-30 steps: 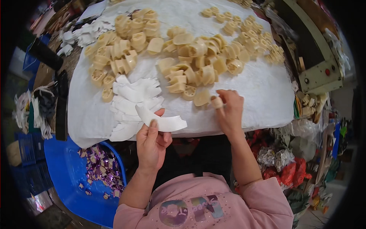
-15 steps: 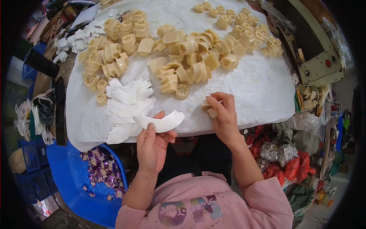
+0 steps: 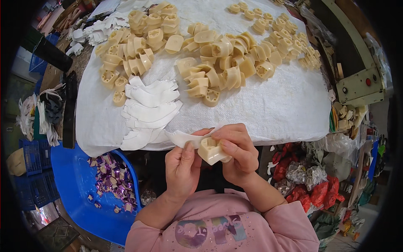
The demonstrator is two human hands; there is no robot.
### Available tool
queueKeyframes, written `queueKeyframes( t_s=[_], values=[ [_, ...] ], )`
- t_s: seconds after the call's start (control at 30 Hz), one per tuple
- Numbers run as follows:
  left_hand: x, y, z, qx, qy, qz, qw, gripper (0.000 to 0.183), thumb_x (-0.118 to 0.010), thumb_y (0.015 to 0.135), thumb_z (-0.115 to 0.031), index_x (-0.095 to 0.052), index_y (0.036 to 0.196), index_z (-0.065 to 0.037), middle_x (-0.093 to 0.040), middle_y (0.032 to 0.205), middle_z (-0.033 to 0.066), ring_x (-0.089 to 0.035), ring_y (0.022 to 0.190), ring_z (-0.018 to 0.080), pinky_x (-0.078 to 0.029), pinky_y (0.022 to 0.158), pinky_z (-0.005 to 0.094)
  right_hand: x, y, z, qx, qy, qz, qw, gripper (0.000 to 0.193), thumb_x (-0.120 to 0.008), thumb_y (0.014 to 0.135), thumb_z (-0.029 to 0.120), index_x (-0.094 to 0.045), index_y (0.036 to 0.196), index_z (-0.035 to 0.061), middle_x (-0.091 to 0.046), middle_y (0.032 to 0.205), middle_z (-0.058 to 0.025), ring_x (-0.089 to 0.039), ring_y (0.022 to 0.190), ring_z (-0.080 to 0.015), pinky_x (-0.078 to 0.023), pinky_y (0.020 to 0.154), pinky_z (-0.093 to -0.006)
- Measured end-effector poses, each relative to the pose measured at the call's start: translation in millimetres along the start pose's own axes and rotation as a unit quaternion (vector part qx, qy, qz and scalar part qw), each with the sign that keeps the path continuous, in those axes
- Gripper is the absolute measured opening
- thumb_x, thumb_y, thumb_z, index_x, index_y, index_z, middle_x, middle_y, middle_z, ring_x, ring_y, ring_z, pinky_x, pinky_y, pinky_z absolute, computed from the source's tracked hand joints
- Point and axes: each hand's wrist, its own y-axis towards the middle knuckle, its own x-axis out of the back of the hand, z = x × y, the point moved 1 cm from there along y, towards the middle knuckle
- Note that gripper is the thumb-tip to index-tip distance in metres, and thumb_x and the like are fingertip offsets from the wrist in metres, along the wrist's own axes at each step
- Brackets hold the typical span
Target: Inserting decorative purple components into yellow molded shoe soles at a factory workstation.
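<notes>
Close to my body at the table's near edge, both hands meet around one beige plastic shoe heel (image 3: pixel 210 153), its hollow side tilted up. My right hand (image 3: pixel 240 154) grips the heel between thumb and fingers. A curved white strip of covering material (image 3: pixel 179 138) is pinched in my left hand (image 3: pixel 183 169). The strip runs behind the heel, and its right end passes under my right fingers. How firmly it sits against the heel is hidden. Left of my hands lies an overlapping stack of similar white strips (image 3: pixel 151 110). Beyond are heaped beige shoe heels (image 3: pixel 224 63).
White woven sheeting (image 3: pixel 289 107) covers the table. A blue tub (image 3: pixel 79 199) at lower left holds purple metallic-looking pieces. More white strips (image 3: pixel 103 29) lie far left. A pale machine housing (image 3: pixel 362 84) with a red button stands at right, above red plastic bags (image 3: pixel 323 191).
My right hand has lifted the heel off the table edge and brought it left toward me. My left hand has moved the white strip against it. The view has shifted slightly.
</notes>
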Motion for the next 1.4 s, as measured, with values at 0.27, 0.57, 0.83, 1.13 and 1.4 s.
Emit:
queueKeyframes(
  t_s=[0.27,0.57,0.83,1.13,1.4],
  values=[
    [0,-3,-2,0.007,0.046,-0.002,0.999,0.042,-0.038,0.099,-0.022,-0.044,0.125,0.011,-0.054,0.121,0.0170,-0.055,0.110,0.0208,-0.043,0.096,0.0355,-1,0,-1,0.012,-0.001,0.002,1.000,0.052,-0.060,0.063,-0.016,-0.055,0.110,0.0046,-0.060,0.104,-0.0150,-0.057,0.087,-0.0298,-0.048,0.072,-0.0353],
    [0,-5,-3,-0.013,0.147,-0.009,0.989,0.043,-0.034,0.100,-0.021,-0.043,0.124,0.013,-0.051,0.125,0.0199,-0.053,0.113,0.0222,-0.041,0.097,0.0351,-1,-2,-7,0.046,-0.102,0.010,0.994,0.047,-0.063,0.062,-0.006,-0.055,0.106,0.0087,-0.062,0.100,-0.0086,-0.055,0.084,-0.0267,-0.035,0.073,-0.0394],
    [6,2,-18,-0.089,0.332,-0.001,0.939,0.038,-0.039,0.099,-0.017,-0.047,0.122,0.012,-0.062,0.108,0.0177,-0.059,0.100,0.0190,-0.046,0.089,0.0305,1,1,-8,0.032,-0.143,0.038,0.988,0.043,-0.068,0.073,0.004,-0.051,0.110,0.0161,-0.064,0.099,-0.0054,-0.044,0.078,-0.0224,-0.034,0.069,-0.0350],
    [14,0,-23,-0.149,0.472,-0.040,0.868,0.019,-0.052,0.091,-0.006,-0.063,0.100,0.007,-0.061,0.080,0.0071,-0.052,0.067,0.0094,-0.041,0.060,0.0222,6,17,15,-0.009,-0.296,0.189,0.936,0.031,-0.064,0.058,0.008,-0.058,0.088,0.0141,-0.049,0.079,-0.0001,-0.049,0.080,-0.0200,-0.025,0.075,-0.0446],
    [9,1,-7,-0.280,0.571,-0.018,0.771,0.017,-0.058,0.084,0.001,-0.063,0.100,0.006,-0.060,0.079,0.0154,-0.056,0.065,0.0245,-0.045,0.061,0.0306,4,14,9,-0.036,-0.283,0.209,0.935,0.027,-0.063,0.057,0.005,-0.055,0.083,0.0111,-0.046,0.077,-0.0018,-0.047,0.078,-0.0216,-0.024,0.073,-0.0420]
  ],
)
